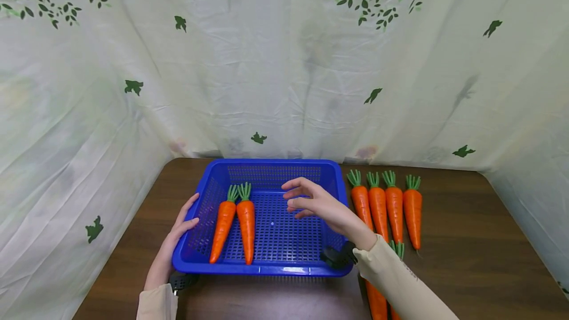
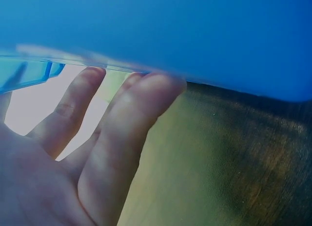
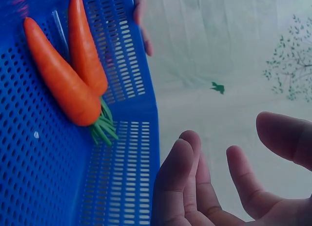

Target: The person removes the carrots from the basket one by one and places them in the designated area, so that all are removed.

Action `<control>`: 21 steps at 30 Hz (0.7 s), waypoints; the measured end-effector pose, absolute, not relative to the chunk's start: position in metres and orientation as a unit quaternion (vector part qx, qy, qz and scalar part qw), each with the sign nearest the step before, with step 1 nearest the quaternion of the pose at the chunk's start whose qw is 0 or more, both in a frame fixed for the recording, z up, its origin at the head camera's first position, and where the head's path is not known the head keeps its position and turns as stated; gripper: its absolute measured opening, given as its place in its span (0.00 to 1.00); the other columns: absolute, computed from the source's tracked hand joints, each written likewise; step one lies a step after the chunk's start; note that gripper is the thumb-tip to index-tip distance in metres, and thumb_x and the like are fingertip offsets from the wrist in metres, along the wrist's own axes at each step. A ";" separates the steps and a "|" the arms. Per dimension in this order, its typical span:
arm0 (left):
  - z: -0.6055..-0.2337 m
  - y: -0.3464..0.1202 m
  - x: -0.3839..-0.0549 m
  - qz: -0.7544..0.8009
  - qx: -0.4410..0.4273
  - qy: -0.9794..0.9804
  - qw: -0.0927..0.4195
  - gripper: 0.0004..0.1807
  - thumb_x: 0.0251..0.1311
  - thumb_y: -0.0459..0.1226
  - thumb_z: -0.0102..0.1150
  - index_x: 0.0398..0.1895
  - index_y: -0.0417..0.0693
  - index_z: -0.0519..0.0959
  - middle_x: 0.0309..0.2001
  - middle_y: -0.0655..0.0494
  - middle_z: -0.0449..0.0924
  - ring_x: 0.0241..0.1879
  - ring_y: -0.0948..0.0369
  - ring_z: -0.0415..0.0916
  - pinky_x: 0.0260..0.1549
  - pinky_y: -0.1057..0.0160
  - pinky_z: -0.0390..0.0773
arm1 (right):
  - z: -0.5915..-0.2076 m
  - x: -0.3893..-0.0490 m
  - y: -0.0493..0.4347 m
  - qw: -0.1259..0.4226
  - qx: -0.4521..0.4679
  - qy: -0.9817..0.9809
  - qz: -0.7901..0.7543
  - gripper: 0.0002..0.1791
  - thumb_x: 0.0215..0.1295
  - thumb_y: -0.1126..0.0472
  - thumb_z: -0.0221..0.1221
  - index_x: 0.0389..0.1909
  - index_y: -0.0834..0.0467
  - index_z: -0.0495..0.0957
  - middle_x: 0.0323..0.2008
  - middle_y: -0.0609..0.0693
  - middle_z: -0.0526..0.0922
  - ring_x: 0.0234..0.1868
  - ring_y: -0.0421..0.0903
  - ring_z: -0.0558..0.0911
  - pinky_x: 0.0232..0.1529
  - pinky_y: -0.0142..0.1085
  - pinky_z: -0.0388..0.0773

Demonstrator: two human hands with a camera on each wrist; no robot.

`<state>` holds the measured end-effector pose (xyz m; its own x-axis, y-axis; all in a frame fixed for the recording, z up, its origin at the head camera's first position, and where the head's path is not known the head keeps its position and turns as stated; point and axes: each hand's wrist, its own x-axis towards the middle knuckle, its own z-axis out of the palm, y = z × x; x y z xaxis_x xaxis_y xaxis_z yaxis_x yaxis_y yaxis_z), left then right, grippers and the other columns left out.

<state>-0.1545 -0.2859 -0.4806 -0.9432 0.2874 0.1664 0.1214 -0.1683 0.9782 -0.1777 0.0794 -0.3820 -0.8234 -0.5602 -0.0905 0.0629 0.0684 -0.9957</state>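
Observation:
A blue perforated plastic basket (image 1: pixel 262 160) sits on the table, with two orange carrots (image 1: pixel 223 228) (image 1: pixel 246 228) lying side by side in its left half, green tops toward the back. My left hand (image 1: pixel 171 238) rests against the basket's left side; in the left wrist view its fingertips (image 2: pixel 163 87) touch the blue plastic from outside, fingers extended. Above the right half of the basket, my right hand (image 1: pixel 313 201) hovers with loosely bent, spread fingers and nothing between them. The right wrist view shows that hand's fingers (image 3: pixel 173 162) apart from the carrots.
Right of the basket, several carrots (image 1: pixel 394 209) lie in a row on the brown wooden table (image 1: pixel 471 241). More carrots (image 1: pixel 376 300) lie nearer the front, partly covered by my right forearm. A pale curtain (image 1: pixel 266 88) with leaf prints hangs behind and along the sides.

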 end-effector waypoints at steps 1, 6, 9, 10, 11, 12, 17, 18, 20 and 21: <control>-0.481 -0.286 -0.155 0.747 0.158 0.644 0.053 0.33 0.69 0.27 0.31 0.73 0.65 0.55 0.60 0.67 0.63 0.56 0.70 0.67 0.51 0.71 0.68 | -0.382 -0.180 0.076 0.238 -0.179 0.691 -0.659 0.22 0.66 0.63 0.56 0.60 0.60 0.68 0.53 0.59 0.73 0.45 0.52 0.79 0.47 0.48 0.76; -0.481 -0.285 -0.155 0.747 0.160 0.644 0.046 0.33 0.68 0.26 0.31 0.73 0.65 0.56 0.60 0.68 0.65 0.56 0.70 0.66 0.51 0.72 0.68 | -0.386 -0.191 0.059 0.250 -0.172 0.688 -0.659 0.23 0.65 0.65 0.56 0.61 0.61 0.67 0.52 0.60 0.73 0.44 0.51 0.80 0.46 0.47 0.77; -0.481 -0.285 -0.155 0.747 0.165 0.642 0.046 0.33 0.68 0.26 0.31 0.73 0.65 0.56 0.60 0.69 0.65 0.56 0.71 0.66 0.51 0.72 0.67 | -0.390 -0.196 0.050 0.260 -0.165 0.691 -0.654 0.23 0.66 0.65 0.56 0.62 0.61 0.66 0.52 0.60 0.72 0.44 0.51 0.80 0.46 0.47 0.77; -0.481 -0.285 -0.155 0.746 0.167 0.643 0.044 0.33 0.68 0.26 0.31 0.73 0.65 0.57 0.60 0.69 0.65 0.56 0.71 0.66 0.51 0.72 0.67 | -0.392 -0.198 0.047 0.263 -0.165 0.692 -0.652 0.24 0.66 0.65 0.56 0.62 0.61 0.66 0.53 0.60 0.72 0.44 0.51 0.80 0.46 0.46 0.77; -0.482 -0.285 -0.156 0.745 0.168 0.644 0.040 0.34 0.68 0.26 0.31 0.72 0.65 0.57 0.59 0.69 0.65 0.56 0.71 0.66 0.51 0.73 0.67 | -0.393 -0.199 0.044 0.266 -0.163 0.693 -0.650 0.24 0.66 0.65 0.56 0.62 0.61 0.66 0.53 0.60 0.72 0.44 0.51 0.80 0.47 0.47 0.77; -0.482 -0.285 -0.156 0.744 0.168 0.646 0.037 0.34 0.67 0.25 0.31 0.72 0.65 0.58 0.59 0.70 0.65 0.56 0.71 0.66 0.51 0.73 0.67 | -0.394 -0.200 0.041 0.269 -0.162 0.694 -0.648 0.25 0.66 0.65 0.56 0.63 0.61 0.66 0.53 0.60 0.71 0.45 0.51 0.80 0.47 0.47 0.77; -0.482 -0.285 -0.155 0.745 0.164 0.645 0.039 0.34 0.68 0.26 0.32 0.72 0.65 0.57 0.59 0.69 0.65 0.56 0.71 0.66 0.51 0.73 0.67 | -0.403 -0.206 0.027 0.281 -0.154 0.698 -0.641 0.26 0.63 0.66 0.58 0.63 0.58 0.66 0.55 0.58 0.70 0.47 0.52 0.79 0.49 0.50 0.75; -0.481 -0.285 -0.155 0.746 0.164 0.644 0.042 0.33 0.68 0.26 0.31 0.73 0.64 0.57 0.60 0.69 0.64 0.56 0.71 0.66 0.51 0.72 0.67 | -0.405 -0.207 0.024 0.282 -0.155 0.700 -0.638 0.27 0.63 0.66 0.59 0.63 0.58 0.66 0.56 0.58 0.69 0.47 0.52 0.79 0.49 0.50 0.75; -0.482 -0.285 -0.155 0.747 0.165 0.642 0.044 0.33 0.68 0.26 0.32 0.73 0.64 0.56 0.60 0.69 0.64 0.56 0.71 0.66 0.51 0.72 0.67 | -0.410 -0.209 0.018 0.284 -0.157 0.702 -0.634 0.28 0.61 0.67 0.59 0.63 0.58 0.66 0.58 0.60 0.68 0.48 0.53 0.78 0.50 0.52 0.74; -0.482 -0.285 -0.155 0.748 0.166 0.641 0.044 0.33 0.68 0.26 0.31 0.73 0.64 0.56 0.60 0.69 0.64 0.56 0.71 0.66 0.51 0.72 0.67 | -0.413 -0.210 0.015 0.287 -0.157 0.702 -0.633 0.29 0.60 0.68 0.60 0.64 0.58 0.66 0.59 0.61 0.67 0.48 0.53 0.78 0.50 0.52 0.74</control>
<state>-0.1553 -0.2851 -0.4818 -0.9410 0.2786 0.1920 0.1472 -0.1739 0.9737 -0.2102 0.0151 -0.4126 -0.7855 -0.5842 -0.2044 0.1428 0.1504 -0.9783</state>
